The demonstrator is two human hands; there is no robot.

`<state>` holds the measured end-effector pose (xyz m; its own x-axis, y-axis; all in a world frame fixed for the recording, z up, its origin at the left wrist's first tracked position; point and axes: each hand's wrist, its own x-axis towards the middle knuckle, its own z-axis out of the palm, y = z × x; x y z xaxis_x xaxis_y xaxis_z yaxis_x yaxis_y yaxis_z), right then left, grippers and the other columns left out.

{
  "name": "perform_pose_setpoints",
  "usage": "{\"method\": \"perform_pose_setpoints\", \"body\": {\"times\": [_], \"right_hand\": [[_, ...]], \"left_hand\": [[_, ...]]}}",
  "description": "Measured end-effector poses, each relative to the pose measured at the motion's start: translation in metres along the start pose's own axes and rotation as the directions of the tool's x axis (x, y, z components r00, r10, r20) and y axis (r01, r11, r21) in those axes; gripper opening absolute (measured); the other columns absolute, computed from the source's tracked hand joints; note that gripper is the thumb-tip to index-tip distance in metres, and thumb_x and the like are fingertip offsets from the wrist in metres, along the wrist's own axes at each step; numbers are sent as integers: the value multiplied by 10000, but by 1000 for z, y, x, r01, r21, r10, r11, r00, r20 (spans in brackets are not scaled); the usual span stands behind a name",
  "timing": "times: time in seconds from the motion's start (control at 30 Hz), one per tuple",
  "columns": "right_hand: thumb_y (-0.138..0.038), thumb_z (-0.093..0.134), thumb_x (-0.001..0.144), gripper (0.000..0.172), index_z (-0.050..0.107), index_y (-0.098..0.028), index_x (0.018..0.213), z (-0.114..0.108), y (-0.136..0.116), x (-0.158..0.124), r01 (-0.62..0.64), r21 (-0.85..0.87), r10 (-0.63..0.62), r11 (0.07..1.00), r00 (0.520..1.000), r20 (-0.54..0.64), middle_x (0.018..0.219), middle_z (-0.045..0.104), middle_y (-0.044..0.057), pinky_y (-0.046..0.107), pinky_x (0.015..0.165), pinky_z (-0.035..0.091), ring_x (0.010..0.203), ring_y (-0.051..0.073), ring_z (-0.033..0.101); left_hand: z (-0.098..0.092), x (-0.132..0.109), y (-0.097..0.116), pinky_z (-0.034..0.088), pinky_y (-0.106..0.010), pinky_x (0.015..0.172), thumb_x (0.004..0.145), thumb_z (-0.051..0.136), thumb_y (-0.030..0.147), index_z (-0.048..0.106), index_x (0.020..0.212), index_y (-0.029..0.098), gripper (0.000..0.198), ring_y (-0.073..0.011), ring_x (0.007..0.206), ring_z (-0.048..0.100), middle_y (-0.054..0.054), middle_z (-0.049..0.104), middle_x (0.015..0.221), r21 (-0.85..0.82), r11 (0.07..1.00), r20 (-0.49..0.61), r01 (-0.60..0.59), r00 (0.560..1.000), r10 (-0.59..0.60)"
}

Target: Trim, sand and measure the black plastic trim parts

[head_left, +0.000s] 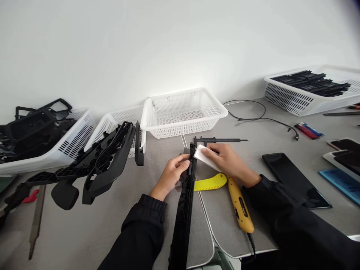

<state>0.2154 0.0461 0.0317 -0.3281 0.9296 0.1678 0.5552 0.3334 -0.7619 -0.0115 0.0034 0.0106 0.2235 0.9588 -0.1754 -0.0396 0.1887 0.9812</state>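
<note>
A long black plastic trim piece [184,210] runs from the front edge up to the middle of the table. My left hand [171,174] is closed around its upper part, thumb on top. In my right hand [225,159] is a flat white block [204,156], pinched between thumb and fingers, its end close to the trim piece's far tip; whether they touch I cannot tell. Below that hand lie a yellow curved strip [210,182] with a toothed edge and a yellow corded power tool [240,206]. Just beyond both hands rests a dark caliper [213,140].
A white basket [182,127] stands at the back. Left of it, baskets hold black plastic parts [115,150], some overhanging. At right are another basket [292,99] of black parts, a cable [261,116], lighters [309,130] and a dark phone [295,180]. A file [37,221] lies left.
</note>
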Motion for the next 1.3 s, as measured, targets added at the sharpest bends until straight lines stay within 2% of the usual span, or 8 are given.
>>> {"method": "perform_pose_setpoints", "body": {"times": [0.13, 0.2, 0.43, 0.67, 0.83, 0.93, 1.13, 1.3], "right_hand": [[-666, 563, 980, 512, 512, -218, 739, -3, -3, -1, -56, 88, 72, 995, 978, -195, 671, 499, -6, 318, 602, 293, 648, 167, 441], [-640, 613, 962, 456, 536, -220, 803, -4, -4, -2, -34, 143, 66, 989, 971, -230, 712, 543, 5, 318, 622, 329, 675, 181, 470], [-341, 648, 896, 243, 441, -245, 978, 1, -6, -5, 142, 148, -144, 979, 990, 1, 983, 612, 36, 345, 766, 428, 840, 211, 545], [-409, 655, 953, 387, 501, -251, 1271, 0, -5, -5, 227, 83, -230, 970, 973, 31, 1239, 658, 100, 448, 985, 488, 1132, 312, 633], [-319, 725, 906, 446, 561, -280, 1319, -2, 0, -4, 357, 28, -358, 934, 929, 96, 1316, 680, 84, 479, 1058, 498, 1230, 324, 638], [-294, 745, 881, 454, 577, -284, 1303, -3, 3, -3, 369, 23, -369, 929, 921, 125, 1309, 688, 78, 479, 1053, 512, 1219, 320, 652], [-323, 744, 891, 431, 548, -261, 1270, -3, 3, -1, 268, 9, -269, 963, 963, 34, 1229, 695, 79, 446, 994, 519, 1126, 294, 669], [-300, 789, 837, 412, 540, -259, 1163, -2, -8, -6, 271, 64, -278, 961, 935, 220, 1020, 669, 19, 343, 787, 509, 881, 226, 637]], "left_hand": [[0, 0, -1, 380, -242, 584, 829, 785, 587, 764, 1200, 143, 580, -131, 624, 516, 4, 590, 706, -13, 1000, 12, 1, 1000, -1], [0, 0, -1, 372, -238, 572, 828, 787, 591, 764, 1196, 144, 579, -126, 612, 501, 12, 568, 687, -14, 1000, 9, -2, 1000, 2], [1, 1, 0, 379, -235, 550, 812, 800, 586, 763, 1177, 148, 572, -126, 588, 497, 18, 548, 650, -25, 1000, -34, -4, 999, 3], [-1, 1, -3, 381, -222, 547, 815, 803, 586, 750, 1194, 147, 581, -110, 592, 494, -2, 611, 730, -29, 1000, -32, 0, 999, -1], [-3, 3, -6, 386, -217, 558, 829, 793, 572, 755, 1147, 152, 528, -110, 608, 490, 1, 609, 744, -15, 1000, -23, -24, 999, 24], [-2, 3, -5, 387, -214, 557, 834, 792, 566, 755, 1143, 155, 515, -110, 605, 481, 10, 586, 720, -19, 999, -14, -29, 999, 29], [-1, 2, -2, 400, -216, 557, 820, 804, 579, 756, 1143, 157, 533, -109, 589, 477, 22, 560, 692, -42, 999, -12, -27, 1000, 27], [-3, 4, -8, 387, -211, 539, 826, 797, 582, 751, 1156, 164, 535, -100, 563, 468, 19, 589, 700, -69, 997, -35, -16, 999, 13]]}}
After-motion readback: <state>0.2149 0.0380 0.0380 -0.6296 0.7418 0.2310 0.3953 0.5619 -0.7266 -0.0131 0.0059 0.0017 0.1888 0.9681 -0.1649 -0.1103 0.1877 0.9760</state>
